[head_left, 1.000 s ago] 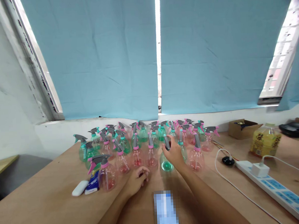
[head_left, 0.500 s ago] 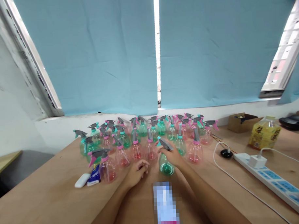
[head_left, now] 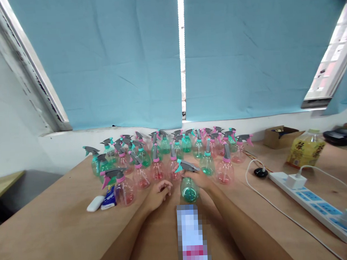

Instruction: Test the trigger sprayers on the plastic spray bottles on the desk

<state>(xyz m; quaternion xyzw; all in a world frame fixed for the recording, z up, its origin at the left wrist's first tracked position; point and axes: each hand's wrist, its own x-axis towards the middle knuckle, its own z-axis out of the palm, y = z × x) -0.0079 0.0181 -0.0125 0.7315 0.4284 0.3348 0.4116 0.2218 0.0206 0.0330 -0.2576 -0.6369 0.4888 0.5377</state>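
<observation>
So the green spray bottle [head_left: 189, 188] is standing upright on the wooden table [head_left: 52, 233], long axis vertical, its grey trigger head with the teal nozzle pointing off to the left. It sits just in front of the big cluster of pink and green spray bottles [head_left: 168, 156], a bit out of the pack and closest to the person. The right hand [head_left: 200, 179] is wrapped around its neck from the right side, fingers curled on it, so that's clearly the nearer hand. The left hand [head_left: 158, 193] rests on the table just to the left of the bottle, fingers loosely curled, holding nothing, not touching it as far as I can see.

Further out: a white power strip [head_left: 312, 204] with a cable on the right, a yellow drink bottle [head_left: 305, 152], a cardboard box [head_left: 279, 135], and blue blinds [head_left: 116, 60] behind.
</observation>
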